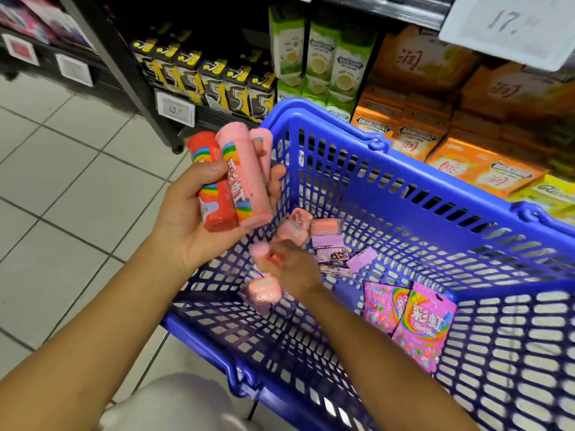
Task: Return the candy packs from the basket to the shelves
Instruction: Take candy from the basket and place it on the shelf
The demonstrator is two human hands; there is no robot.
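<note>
**Head view: candy packs, basket and shelves**

Head view, largest items first. Shelves (413, 98) fill the upper frame, stocked with orange and green Doublemint packs and black-and-yellow gum tins; a white price card (510, 26) hangs at top right. Pale floor tiles (62, 188) occupy the left. A blue mesh basket (451, 213) stands before the shelves, its rim near the orange packs. On the basket floor, toward the right, lie two purple Skittles bags (420, 321), overlapping. Farther in sits a loose cluster of small lilac packs (333, 253) and small pink packs (295, 225); another pink pack (264, 292) lies by the left wall. The left hand (193, 219), raised beside the basket's left rim, has thumb and fingers wrapped round three upright candy tubes (236, 181), one red and two pink, side by side and touching. The right hand (295, 272) reaches down inside the basket, fingers curled round a pink tube (264, 255); motion blur hides the finer detail of that grasp.
</note>
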